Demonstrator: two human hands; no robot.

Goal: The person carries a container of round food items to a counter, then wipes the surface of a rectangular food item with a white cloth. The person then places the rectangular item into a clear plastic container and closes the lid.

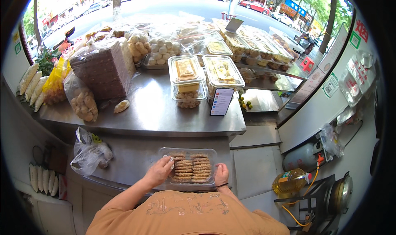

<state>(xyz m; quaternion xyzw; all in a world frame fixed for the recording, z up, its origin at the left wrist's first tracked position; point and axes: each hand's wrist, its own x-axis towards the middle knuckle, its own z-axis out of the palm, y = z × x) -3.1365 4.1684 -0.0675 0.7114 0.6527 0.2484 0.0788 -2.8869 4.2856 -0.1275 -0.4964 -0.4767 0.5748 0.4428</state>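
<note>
A clear plastic tray [214, 160] of round, seed-covered cookies [192, 170], stacked in two rows, rests on the lower steel shelf in front of me. My left hand [161, 171] is at the tray's left side, its fingers closed on a crumpled white tissue [169, 162]. At the right wall of the tray is my right hand [221, 174], fingers curled at the rim; whether it grips the wall is not clear. A dark band circles the right wrist.
The steel counter [145, 111] beyond bears a smartphone [221, 101], stacked clear boxes [187, 80] and a large bagged brown block [99, 67]. A plastic bag [91, 153] lies left on the shelf. An oil bottle [289, 180] and gas cylinder [301, 157] stand right.
</note>
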